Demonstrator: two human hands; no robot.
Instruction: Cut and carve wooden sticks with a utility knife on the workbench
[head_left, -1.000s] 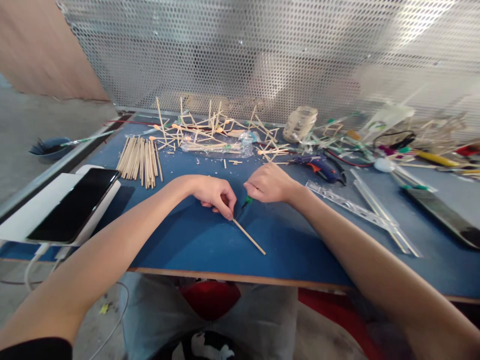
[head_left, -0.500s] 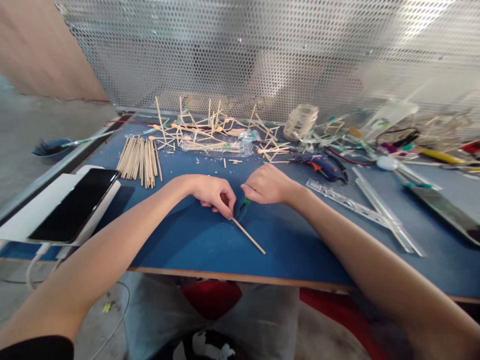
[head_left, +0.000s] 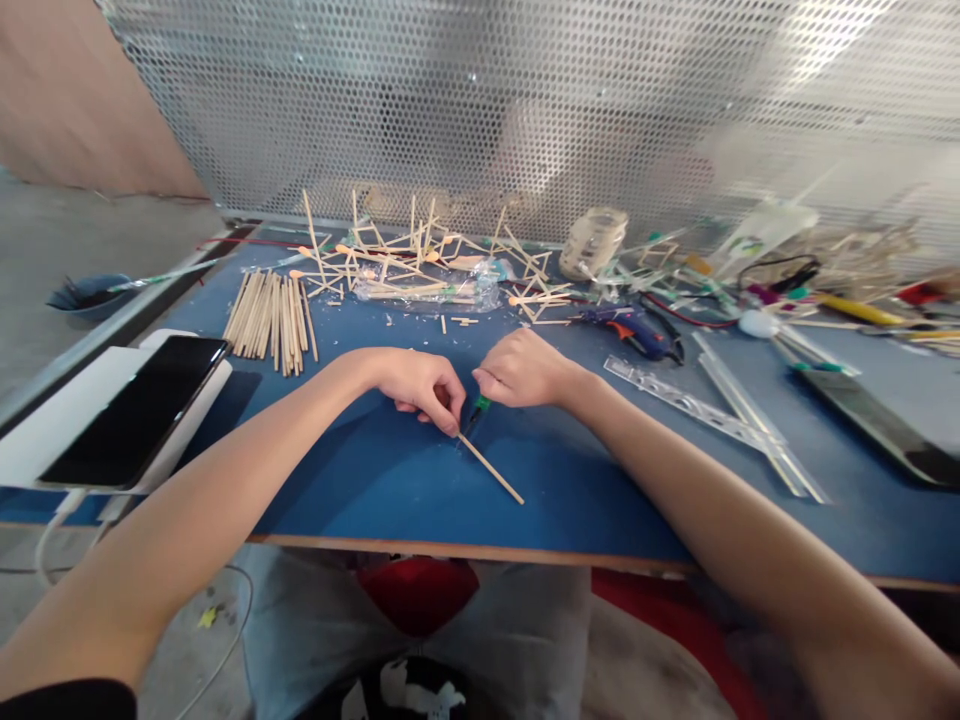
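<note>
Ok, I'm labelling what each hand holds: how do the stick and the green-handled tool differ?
The stick is pale tan; the green-handled tool shows green and dark parts. The stick slants from the left hand toward the near table edge; the tool is partly hidden by the right hand. Both are held, one per hand.
</note>
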